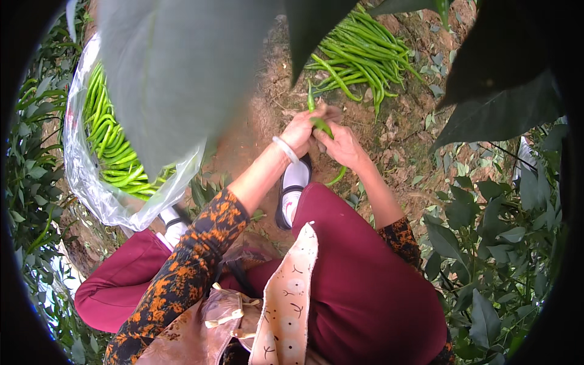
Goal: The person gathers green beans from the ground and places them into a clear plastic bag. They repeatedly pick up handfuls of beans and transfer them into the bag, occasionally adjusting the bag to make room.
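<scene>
My left hand (pixel 299 130), with a pale bangle at the wrist, grips a long green chili pepper (pixel 311 99) that sticks up past the fingers. Close against it, my right hand (pixel 346 147) pinches another green pepper (pixel 323 126) by thumb and fingers. The fingertips overlap and are partly blurred. Below my right hand shows a curved green pepper end (pixel 338 176); whether it belongs to the held pepper I cannot tell. Just beyond the hands, a pile of long green chili peppers (pixel 365 50) lies on the soil, mostly aligned.
At the left stands an open clear plastic bag (pixel 132 216) holding many green peppers (pixel 114 146). A large blurred leaf (pixel 182 68) hangs before the camera, hiding part of the bag. Leafy plants (pixel 488 237) crowd both sides. My shoe (pixel 279 214) rests on bare soil (pixel 246 159).
</scene>
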Action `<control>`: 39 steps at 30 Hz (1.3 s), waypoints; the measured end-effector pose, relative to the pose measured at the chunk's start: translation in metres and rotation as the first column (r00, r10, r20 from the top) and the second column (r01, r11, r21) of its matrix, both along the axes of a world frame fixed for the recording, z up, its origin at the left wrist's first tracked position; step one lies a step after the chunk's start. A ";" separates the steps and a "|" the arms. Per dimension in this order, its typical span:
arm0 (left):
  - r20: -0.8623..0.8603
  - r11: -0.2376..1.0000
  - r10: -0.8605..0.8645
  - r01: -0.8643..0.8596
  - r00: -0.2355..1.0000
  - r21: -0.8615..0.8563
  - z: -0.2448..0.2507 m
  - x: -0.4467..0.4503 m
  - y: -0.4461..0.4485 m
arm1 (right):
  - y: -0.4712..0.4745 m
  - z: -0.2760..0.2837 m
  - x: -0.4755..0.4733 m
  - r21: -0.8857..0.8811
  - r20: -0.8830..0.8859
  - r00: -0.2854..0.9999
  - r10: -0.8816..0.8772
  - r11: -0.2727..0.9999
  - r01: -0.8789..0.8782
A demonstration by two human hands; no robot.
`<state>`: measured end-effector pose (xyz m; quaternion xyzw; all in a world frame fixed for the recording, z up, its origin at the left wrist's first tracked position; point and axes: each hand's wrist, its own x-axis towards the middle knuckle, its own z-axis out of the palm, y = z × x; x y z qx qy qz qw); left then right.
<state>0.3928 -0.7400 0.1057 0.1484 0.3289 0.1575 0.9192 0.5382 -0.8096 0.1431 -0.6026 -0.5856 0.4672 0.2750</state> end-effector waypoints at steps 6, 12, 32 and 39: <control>0.057 0.914 0.330 -0.304 0.942 -0.269 -0.010 -0.015 0.027 | 0.013 0.010 0.019 -0.410 0.063 0.719 -0.692 0.639 0.651; -0.020 0.978 0.175 -0.176 0.984 -0.109 -0.015 -0.024 0.021 | 0.014 -0.004 0.023 -0.523 0.232 0.906 -0.353 0.741 0.422; -0.047 0.870 0.464 -0.465 0.885 -0.163 -0.022 -0.029 0.031 | 0.080 -0.097 0.036 0.076 0.596 0.731 -0.332 0.930 0.361; -0.411 0.934 0.358 -0.328 0.838 0.143 -0.037 -0.030 0.034 | 0.026 -0.054 -0.017 0.276 0.358 0.931 -0.078 0.961 -0.026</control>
